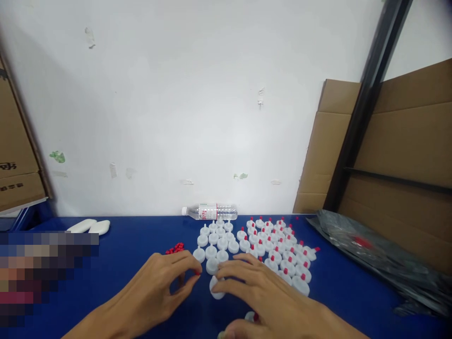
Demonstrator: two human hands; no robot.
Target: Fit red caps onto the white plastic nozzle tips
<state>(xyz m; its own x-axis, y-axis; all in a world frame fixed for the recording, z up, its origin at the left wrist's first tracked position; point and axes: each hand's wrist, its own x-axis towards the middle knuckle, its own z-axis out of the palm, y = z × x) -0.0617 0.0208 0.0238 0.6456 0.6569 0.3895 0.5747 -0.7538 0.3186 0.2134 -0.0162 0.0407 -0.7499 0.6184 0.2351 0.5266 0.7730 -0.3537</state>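
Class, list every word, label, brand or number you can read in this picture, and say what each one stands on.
Nothing can be quoted with certainty.
Clear plastic water bottle lying by the wall: red and white label, print too small to read.
Brown cardboard box at the left edge: dark printed characters, cut off and blurred, unreadable.
White plastic caps on the blue table: no lettering visible.

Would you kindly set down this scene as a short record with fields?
surface: blue table
left hand: pinches a small red tip at the fingertips
right hand: rests on a white cap
plain caps: white caps without tips in rows behind the hands
finished caps: white caps with red tips grouped to their right
loose tips: small red heap beyond the left hand
back edge: water bottle lying on its side by the wall
right side: dark plastic bags, cardboard behind
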